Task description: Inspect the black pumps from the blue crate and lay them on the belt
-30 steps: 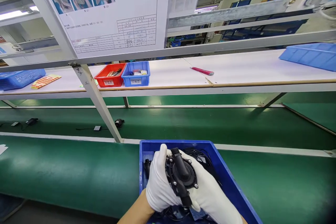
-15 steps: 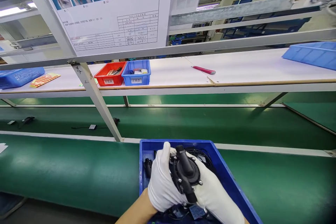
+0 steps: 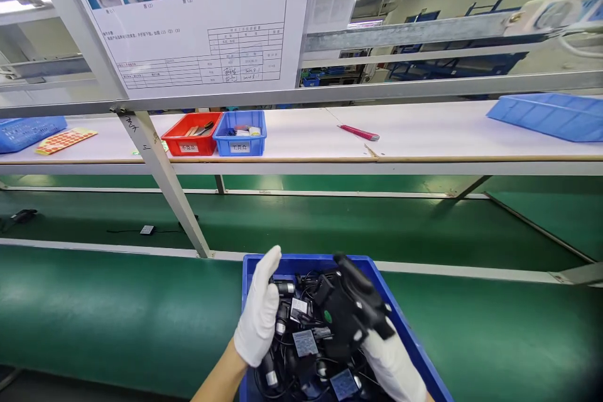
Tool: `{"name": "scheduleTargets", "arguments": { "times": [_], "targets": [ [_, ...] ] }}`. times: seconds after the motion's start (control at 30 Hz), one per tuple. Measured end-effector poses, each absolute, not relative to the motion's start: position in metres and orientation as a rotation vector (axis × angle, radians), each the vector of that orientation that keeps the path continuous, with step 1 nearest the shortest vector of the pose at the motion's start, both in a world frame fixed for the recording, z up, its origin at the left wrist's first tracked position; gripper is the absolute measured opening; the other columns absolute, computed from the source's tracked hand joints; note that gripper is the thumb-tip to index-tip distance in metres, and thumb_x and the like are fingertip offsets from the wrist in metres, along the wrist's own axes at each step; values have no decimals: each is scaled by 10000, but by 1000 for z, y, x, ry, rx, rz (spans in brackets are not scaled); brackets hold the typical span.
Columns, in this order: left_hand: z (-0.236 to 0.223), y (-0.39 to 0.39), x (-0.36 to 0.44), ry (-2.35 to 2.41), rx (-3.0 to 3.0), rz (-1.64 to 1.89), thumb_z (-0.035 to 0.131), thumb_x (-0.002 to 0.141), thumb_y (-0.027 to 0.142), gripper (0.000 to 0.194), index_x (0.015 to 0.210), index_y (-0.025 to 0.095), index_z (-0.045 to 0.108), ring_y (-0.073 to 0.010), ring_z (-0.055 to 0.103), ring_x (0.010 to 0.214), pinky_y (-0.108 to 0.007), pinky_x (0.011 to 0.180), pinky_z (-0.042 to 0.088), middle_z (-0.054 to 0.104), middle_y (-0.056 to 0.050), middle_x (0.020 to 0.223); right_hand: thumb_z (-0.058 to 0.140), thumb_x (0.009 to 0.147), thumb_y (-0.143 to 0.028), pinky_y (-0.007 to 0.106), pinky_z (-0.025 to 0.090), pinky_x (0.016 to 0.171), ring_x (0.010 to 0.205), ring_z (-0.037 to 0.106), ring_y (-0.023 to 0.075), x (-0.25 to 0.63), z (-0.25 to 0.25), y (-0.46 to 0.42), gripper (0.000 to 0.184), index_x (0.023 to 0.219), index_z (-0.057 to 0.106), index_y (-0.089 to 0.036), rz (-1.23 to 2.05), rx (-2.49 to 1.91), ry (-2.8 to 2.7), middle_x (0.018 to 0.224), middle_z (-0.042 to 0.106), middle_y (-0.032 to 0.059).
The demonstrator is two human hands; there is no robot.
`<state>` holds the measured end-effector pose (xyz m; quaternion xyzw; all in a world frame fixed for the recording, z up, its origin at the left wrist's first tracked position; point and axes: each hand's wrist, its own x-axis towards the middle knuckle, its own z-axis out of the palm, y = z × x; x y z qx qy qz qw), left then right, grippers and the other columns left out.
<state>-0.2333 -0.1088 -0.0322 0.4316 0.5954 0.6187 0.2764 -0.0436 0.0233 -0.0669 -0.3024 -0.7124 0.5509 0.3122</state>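
Observation:
My right hand [image 3: 393,364], in a white glove, grips a black pump [image 3: 351,309] with a protruding nozzle, tilted above a blue bin [image 3: 414,345]. My left hand [image 3: 259,314], also gloved, hovers beside the pump with fingers apart and holds nothing. The bin is full of several more black pumps with tangled cables and small labelled adapters [image 3: 305,343]. It stands on the green mat at the near edge of the bench.
A green conveyor belt [image 3: 330,220] runs behind the bin, carrying small black parts [image 3: 147,230] at the left. On the white shelf above are a red tray [image 3: 191,134], a blue tray [image 3: 240,133], a red pen [image 3: 358,132] and a large blue bin [image 3: 551,114]. A slanted metal post [image 3: 160,169] stands left.
My left hand let go of the pump and opened to its left. My right hand turned the pump over and shifted it right, uncovering the parts in the bin.

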Motion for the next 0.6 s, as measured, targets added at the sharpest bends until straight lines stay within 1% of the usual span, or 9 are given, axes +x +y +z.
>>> {"name": "scheduleTargets", "arguments": {
  "times": [0.07, 0.17, 0.2, 0.27, 0.33, 0.4, 0.5, 0.57, 0.6],
  "targets": [
    [-27, -103, -222, 1497, 993, 1592, 331, 1049, 610, 657, 1604, 259, 349, -287, 372, 1536, -521, 1297, 241, 368, -132, 1673, 493, 944, -693, 509, 508, 1134, 1293, 654, 335, -57, -60, 22, 653, 1380, 631, -228, 1521, -807, -1829, 1241, 764, 135],
    [-32, -88, -203, 1293, 895, 1586, 571, 932, 686, 892, 1639, 241, 257, -317, 393, 1523, -524, 1282, 281, 413, -158, 1644, 686, 810, -698, 520, 562, 1056, 1188, 700, 373, -70, -44, 18, 672, 1287, 654, -226, 1456, -1048, -1889, 1200, 772, 130],
    [-37, -82, -199, 1232, 857, 1618, 622, 895, 699, 940, 1635, 238, 271, -321, 387, 1525, -522, 1283, 280, 436, -154, 1631, 718, 790, -689, 512, 582, 1020, 1149, 715, 372, -71, -39, 16, 668, 1276, 651, -237, 1420, -1121, -1935, 1199, 773, 119],
    [-50, -71, -196, 1100, 714, 1688, 605, 876, 745, 887, 1566, 216, 430, -325, 394, 1519, -516, 1284, 273, 519, -142, 1573, 645, 862, -685, 474, 595, 998, 1164, 711, 343, -69, -29, 11, 600, 1292, 644, -267, 1414, -1129, -2009, 1274, 750, 89],
    [-59, -65, -197, 920, 525, 1698, 487, 885, 820, 852, 1435, 180, 598, -347, 445, 1483, -536, 1267, 295, 611, -155, 1482, 454, 983, -653, 434, 597, 1000, 1243, 678, 302, -66, -21, 7, 537, 1357, 621, -305, 1478, -1028, -2045, 1401, 688, 54],
    [-57, -64, -198, 789, 413, 1674, 433, 856, 877, 907, 1354, 156, 667, -375, 487, 1450, -561, 1249, 318, 656, -177, 1420, 482, 974, -634, 440, 593, 1008, 1283, 654, 305, -67, -14, 5, 559, 1431, 567, -323, 1469, -995, -2089, 1469, 639, 47],
    [-26, -70, -200, 885, 597, 1674, 584, 859, 786, 819, 1434, 203, 608, -345, 437, 1492, -519, 1286, 264, 590, -143, 1510, 712, 846, -553, 464, 578, 1020, 1210, 690, 329, -75, 0, 5, 658, 1427, 531, -300, 1362, -995, -2140, 1365, 695, 84],
    [1, -68, -205, 915, 830, 1667, 706, 818, 722, 893, 1550, 268, 469, -320, 355, 1543, -481, 1307, 224, 464, -99, 1623, 743, 812, -512, 443, 601, 953, 1103, 728, 320, -74, 16, 7, 569, 1305, 586, -275, 1304, -954, -2088, 1235, 741, 92],
    [10, -63, -209, 882, 908, 1661, 699, 804, 748, 957, 1591, 297, 393, -318, 340, 1551, -483, 1303, 233, 419, -85, 1653, 737, 803, -516, 433, 612, 917, 1063, 736, 318, -70, 27, 9, 523, 1243, 611, -264, 1281, -935, -2048, 1186, 753, 96]
  ]
}}
